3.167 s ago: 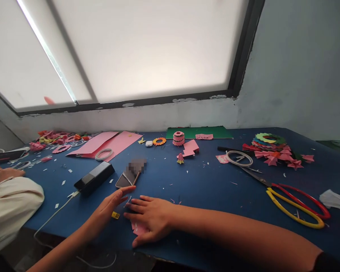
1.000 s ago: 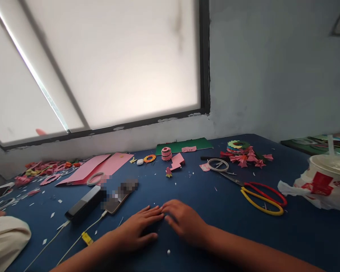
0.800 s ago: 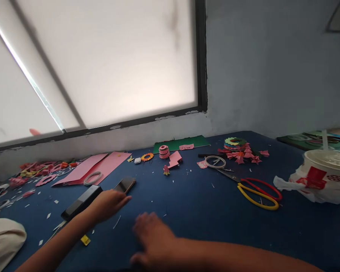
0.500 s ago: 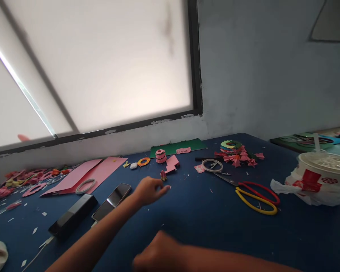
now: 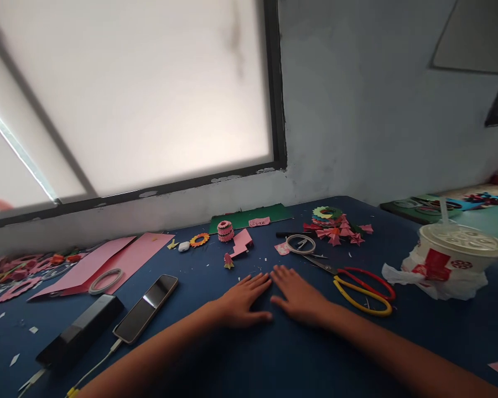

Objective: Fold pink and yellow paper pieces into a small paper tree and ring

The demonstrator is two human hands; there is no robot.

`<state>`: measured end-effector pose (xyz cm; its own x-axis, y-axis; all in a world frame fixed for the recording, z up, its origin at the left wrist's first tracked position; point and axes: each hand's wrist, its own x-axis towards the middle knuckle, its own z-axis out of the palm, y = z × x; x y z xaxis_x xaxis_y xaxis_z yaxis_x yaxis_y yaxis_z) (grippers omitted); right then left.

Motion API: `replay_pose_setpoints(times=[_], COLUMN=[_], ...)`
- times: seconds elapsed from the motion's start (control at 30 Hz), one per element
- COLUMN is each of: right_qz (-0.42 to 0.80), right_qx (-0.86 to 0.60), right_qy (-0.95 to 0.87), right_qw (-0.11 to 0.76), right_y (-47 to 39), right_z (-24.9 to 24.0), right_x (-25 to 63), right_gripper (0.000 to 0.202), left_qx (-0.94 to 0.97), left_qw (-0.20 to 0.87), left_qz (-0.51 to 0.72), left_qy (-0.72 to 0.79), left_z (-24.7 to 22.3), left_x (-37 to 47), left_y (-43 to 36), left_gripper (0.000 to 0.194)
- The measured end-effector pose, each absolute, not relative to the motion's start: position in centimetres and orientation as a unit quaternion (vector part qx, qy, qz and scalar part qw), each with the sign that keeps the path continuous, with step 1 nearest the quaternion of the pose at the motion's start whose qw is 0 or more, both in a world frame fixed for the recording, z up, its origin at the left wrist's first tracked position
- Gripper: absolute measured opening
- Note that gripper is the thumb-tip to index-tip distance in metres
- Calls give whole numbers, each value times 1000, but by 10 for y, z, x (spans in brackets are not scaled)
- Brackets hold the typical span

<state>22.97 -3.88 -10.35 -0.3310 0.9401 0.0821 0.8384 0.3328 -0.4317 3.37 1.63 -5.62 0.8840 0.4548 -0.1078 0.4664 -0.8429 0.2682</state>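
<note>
My left hand [image 5: 244,300] and my right hand [image 5: 297,296] lie flat, palms down, side by side on the blue table [image 5: 398,342], fingers spread and pointing away from me. Neither holds anything. Just to the right of my right hand lie scissors [image 5: 359,282] with red and yellow handles. A small folded pink paper piece [image 5: 228,261] sits beyond my left hand. A smartphone [image 5: 146,307] and a black power bank [image 5: 80,330] lie to the left, with a cable attached.
Pink paper sheets [image 5: 108,260], a tape ring [image 5: 105,280], folded paper flowers [image 5: 335,223], a green sheet [image 5: 253,216] and a second tape ring [image 5: 300,243] lie toward the wall. A lidded cup with straw in a plastic bag [image 5: 452,257] stands right. Paper scraps litter the left edge.
My left hand reached out toward the folded pink piece, then drew back; both hands now rest flat together further forward on the table. The view has swung to the right.
</note>
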Motion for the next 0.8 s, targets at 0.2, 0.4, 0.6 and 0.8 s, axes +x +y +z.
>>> replay_pose_setpoints(times=[0.2,0.4,0.6,0.8], right_qz=[207,243,254,222], right_qx=[-502,-372,-363,-427], right_qy=[-825,-885,-883,-865], right_qw=[156,141,154,142], right_y=[-30,-27,-57,-56], right_z=[-82,-67,-66,-85], right_x=[235,157,175,175], right_gripper=[64,66,57,75], left_qx=[891,903,927,898], left_qw=[201,166,165,172], left_qz=[-27,53,73,158], left_qy=[407,393,330,374], left_z=[-12,7,16,14], left_x=[-75,-67,-60,-93], left_y=[-41,-33,-45,-39], left_gripper=[38,33,30,28])
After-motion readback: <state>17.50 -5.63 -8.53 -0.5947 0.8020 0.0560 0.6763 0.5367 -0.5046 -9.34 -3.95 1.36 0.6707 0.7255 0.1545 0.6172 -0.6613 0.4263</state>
